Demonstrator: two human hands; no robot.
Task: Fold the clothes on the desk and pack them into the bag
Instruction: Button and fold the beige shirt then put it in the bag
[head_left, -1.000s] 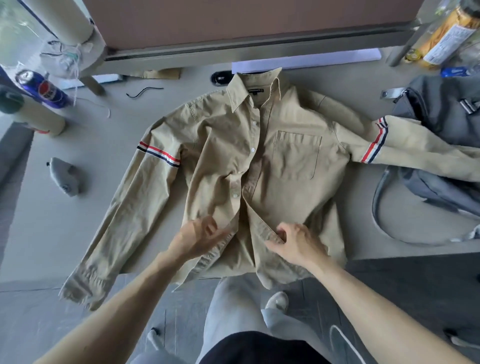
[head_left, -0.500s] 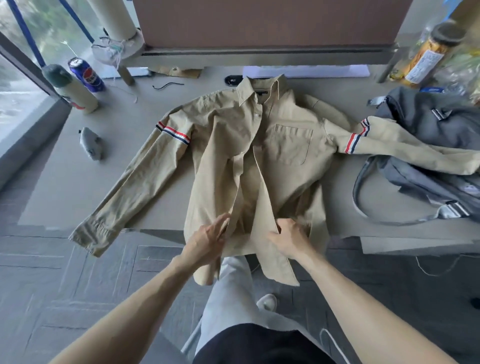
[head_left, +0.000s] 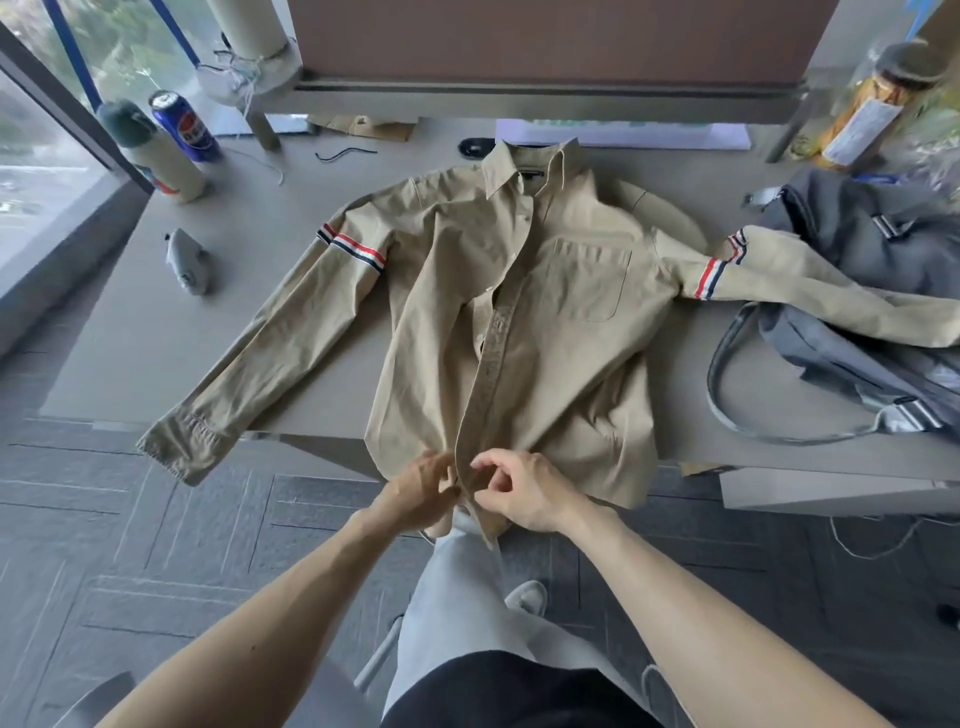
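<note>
Both bare forearms (head_left: 291, 613) reach forward, converging. Left hand (head_left: 418, 493) and right hand (head_left: 527, 493) nearly touching (fingers curled), each pinching the shirt (head_left: 571, 364) front edge.

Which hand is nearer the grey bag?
Right. The right hand, at the shirt hem, is left of the bag; the left hand is beside it, farther off.

top (head_left: 519, 696): black | trousers (head_left: 462, 597): light grey | shoe (head_left: 527, 597): pale grey | forearms (head_left: 291, 608): bare
</note>
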